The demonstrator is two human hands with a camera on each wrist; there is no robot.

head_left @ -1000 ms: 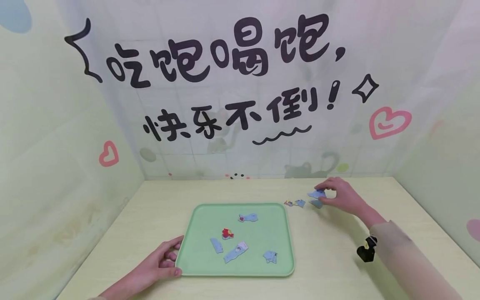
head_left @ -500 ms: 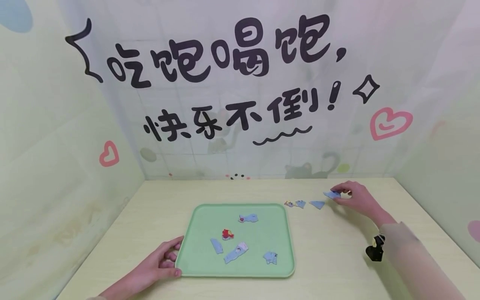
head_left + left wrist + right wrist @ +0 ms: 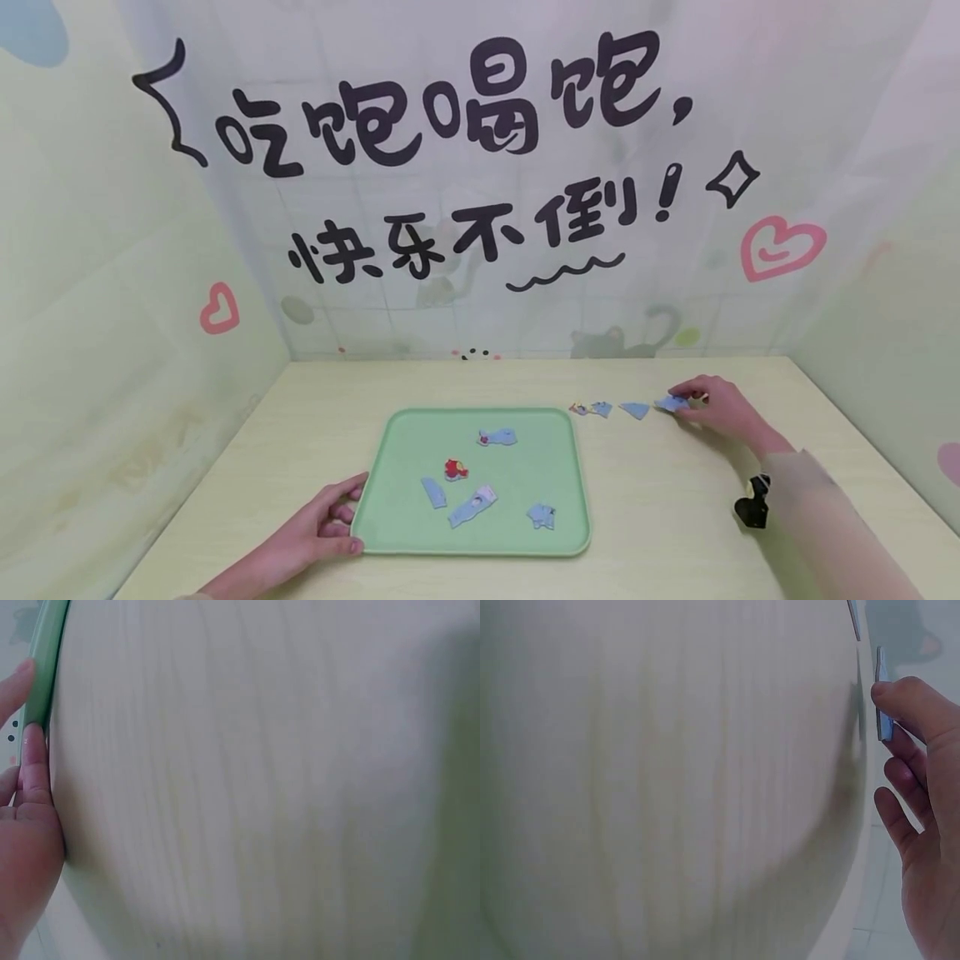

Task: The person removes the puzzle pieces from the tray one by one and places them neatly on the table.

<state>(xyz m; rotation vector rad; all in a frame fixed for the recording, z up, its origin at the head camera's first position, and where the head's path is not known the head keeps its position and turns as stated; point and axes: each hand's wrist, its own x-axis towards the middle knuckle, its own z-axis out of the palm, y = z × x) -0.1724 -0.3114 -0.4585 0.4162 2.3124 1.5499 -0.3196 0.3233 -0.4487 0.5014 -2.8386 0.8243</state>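
My right hand pinches a light blue jigsaw puzzle piece between thumb and fingers, at the right end of a row of pieces. In the right wrist view this piece appears edge-on, just above the table. Left of it lie a plain blue piece, a patterned blue piece and a small multicoloured piece. My left hand holds the left edge of a green tray, thumb near its front corner. The left wrist view shows fingers against the tray's rim.
Several pieces lie apart on the tray, among them a red one, a long blue one and a blue one at right. A printed curtain stands behind the pale wooden table.
My right hand has carried the blue piece right, away from the plain blue piece, then lowered it toward the table in line with the row. The left hand and tray have stayed put.
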